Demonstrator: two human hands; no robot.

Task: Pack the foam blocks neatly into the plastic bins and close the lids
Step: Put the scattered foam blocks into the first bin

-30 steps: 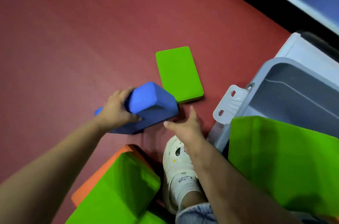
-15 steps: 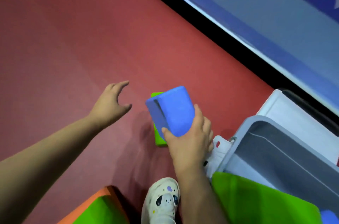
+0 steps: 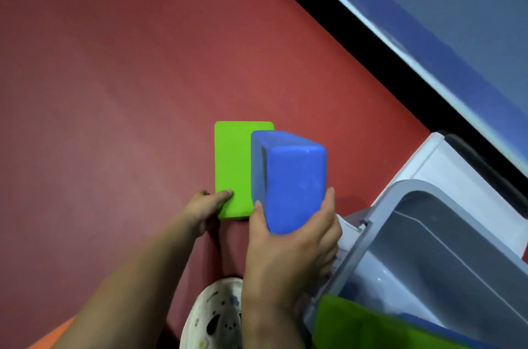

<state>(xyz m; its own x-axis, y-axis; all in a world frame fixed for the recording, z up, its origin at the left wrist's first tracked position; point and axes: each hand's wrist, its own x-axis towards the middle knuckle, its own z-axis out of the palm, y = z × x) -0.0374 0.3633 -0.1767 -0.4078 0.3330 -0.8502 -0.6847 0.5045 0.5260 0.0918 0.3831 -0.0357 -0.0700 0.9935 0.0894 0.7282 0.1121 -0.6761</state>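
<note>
Blue block [image 3: 288,185] is held up off the red floor [image 3: 114,91], gripped at its near end by the right hand [image 3: 288,257], just left of the open grey bin [image 3: 428,263]. Farther left, the left hand [image 3: 204,207] grasps the near corner of the flat green block [image 3: 234,165].

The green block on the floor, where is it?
In the head view the green block lies flat on the red floor, middle of the picture, left of the blue block, with the left hand touching its near corner.
</note>
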